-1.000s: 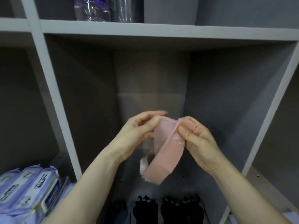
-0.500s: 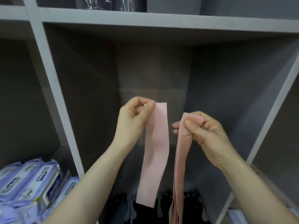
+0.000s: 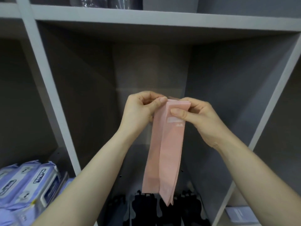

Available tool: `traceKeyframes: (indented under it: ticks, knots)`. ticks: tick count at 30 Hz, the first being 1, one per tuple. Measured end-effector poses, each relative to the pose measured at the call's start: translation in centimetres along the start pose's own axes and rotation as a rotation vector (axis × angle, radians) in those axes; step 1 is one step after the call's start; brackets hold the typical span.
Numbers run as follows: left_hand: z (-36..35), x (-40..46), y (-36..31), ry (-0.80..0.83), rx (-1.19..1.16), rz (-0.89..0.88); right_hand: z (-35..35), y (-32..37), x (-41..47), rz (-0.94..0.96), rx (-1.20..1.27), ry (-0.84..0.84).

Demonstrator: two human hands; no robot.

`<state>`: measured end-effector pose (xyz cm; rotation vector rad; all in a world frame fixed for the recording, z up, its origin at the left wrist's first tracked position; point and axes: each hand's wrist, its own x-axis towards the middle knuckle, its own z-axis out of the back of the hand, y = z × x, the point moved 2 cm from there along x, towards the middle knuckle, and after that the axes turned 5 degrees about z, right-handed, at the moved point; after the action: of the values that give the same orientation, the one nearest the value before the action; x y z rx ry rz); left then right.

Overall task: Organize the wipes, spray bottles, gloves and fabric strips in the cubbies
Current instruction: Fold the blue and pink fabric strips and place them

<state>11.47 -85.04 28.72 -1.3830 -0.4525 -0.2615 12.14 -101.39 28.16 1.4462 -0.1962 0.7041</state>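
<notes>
A pink fabric strip (image 3: 164, 154) hangs doubled over in front of the middle cubby (image 3: 146, 62). My left hand (image 3: 141, 110) pinches its top left end and my right hand (image 3: 193, 115) pinches the top right end, the two ends brought together. The strip's lower part dangles above several black gloves (image 3: 143, 207) lying on the cubby floor. Purple and white wipe packs (image 3: 27, 181) are stacked in the left cubby.
Grey dividers (image 3: 48, 88) separate the cubbies. Clear bottles (image 3: 101, 2) stand on the shelf above. A white and purple pack (image 3: 239, 214) lies in the lower right cubby.
The two ends of the strip, held apart half a second ago, have been brought together at the top, so the strip now hangs as one doubled length.
</notes>
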Motion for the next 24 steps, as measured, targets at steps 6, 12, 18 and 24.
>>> traceKeyframes:
  ticks: [6,12,18,24]
  knots:
    - [0.3,-0.1,0.3,-0.123,-0.178,0.110,0.4,0.2,-0.4,-0.029,-0.130,-0.149]
    - [-0.1,-0.8,0.1,-0.078,-0.197,0.164,-0.4,0.7,-1.3,-0.031,-0.153,-0.106]
    - [-0.9,-2.3,0.2,0.050,-0.202,0.198,-1.2,0.0,-1.3,-0.041,0.013,-0.204]
    - [-0.8,-2.9,0.6,0.119,-0.211,0.210,-1.1,-0.6,-1.7,-0.047,-0.002,-0.220]
